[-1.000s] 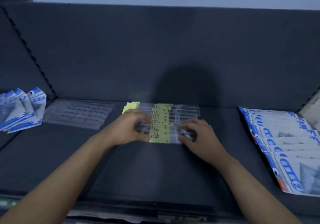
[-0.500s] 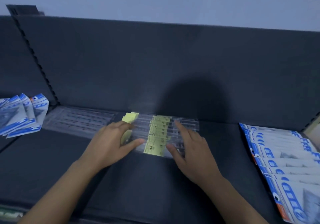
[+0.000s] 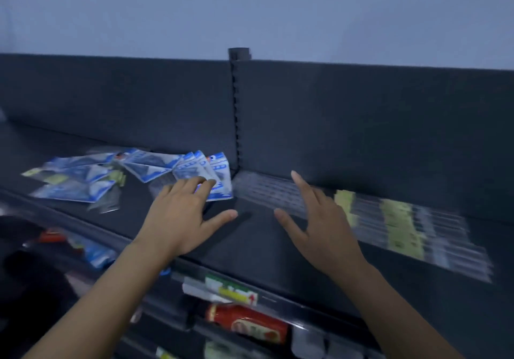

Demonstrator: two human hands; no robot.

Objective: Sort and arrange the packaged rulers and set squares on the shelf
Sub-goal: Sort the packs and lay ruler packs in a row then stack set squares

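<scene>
Both hands are empty right now. My left hand (image 3: 180, 219) is spread flat and low over the dark shelf (image 3: 250, 250), fingertips over the edge of the fanned blue set square packets (image 3: 219, 168) by the slotted upright (image 3: 236, 114) – too blurry to say if I'm actually touching them. My right hand (image 3: 322, 228) is wide open too, fingers straight and splayed, gripping nothing, just in front of a flat clear ruler pack (image 3: 264, 192) lying against the back panel. To the right of it sits the row of clear ruler packs with yellow labels (image 3: 411, 228), overlapping each other. More blue packets (image 3: 80, 183) lie scattered in a messy pile further left. On the level below there's a red packet (image 3: 250, 326) and a price tag (image 3: 236, 292) on the shelf edge – blurry as well
</scene>
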